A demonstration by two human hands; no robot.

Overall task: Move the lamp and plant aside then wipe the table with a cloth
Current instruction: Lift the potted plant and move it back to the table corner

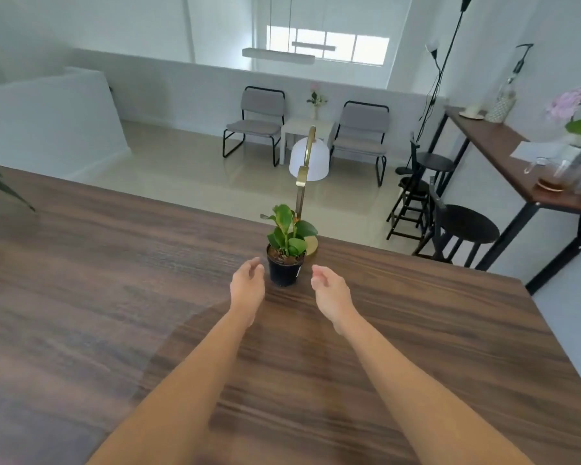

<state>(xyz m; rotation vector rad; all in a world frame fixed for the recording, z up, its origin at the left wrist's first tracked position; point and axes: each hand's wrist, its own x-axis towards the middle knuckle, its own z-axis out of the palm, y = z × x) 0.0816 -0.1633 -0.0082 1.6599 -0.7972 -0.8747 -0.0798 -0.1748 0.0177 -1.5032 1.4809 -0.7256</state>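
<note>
Now both hands, left (247, 288) and right (331, 295), hover open and empty on either side of the plant (286, 253), near the tabletop's (114, 280) far edge. Its small pot looks light and rigid; grip the sides. The lamp (307, 161) just behind looks top-heavy.

bare forearms (195, 374); no sleeves

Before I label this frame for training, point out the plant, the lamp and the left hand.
plant (284, 270): head view, on the black pot's front wall.
lamp (308, 162): head view, on the white dome shade.
left hand (247, 287): head view, on the back of the hand.
</note>
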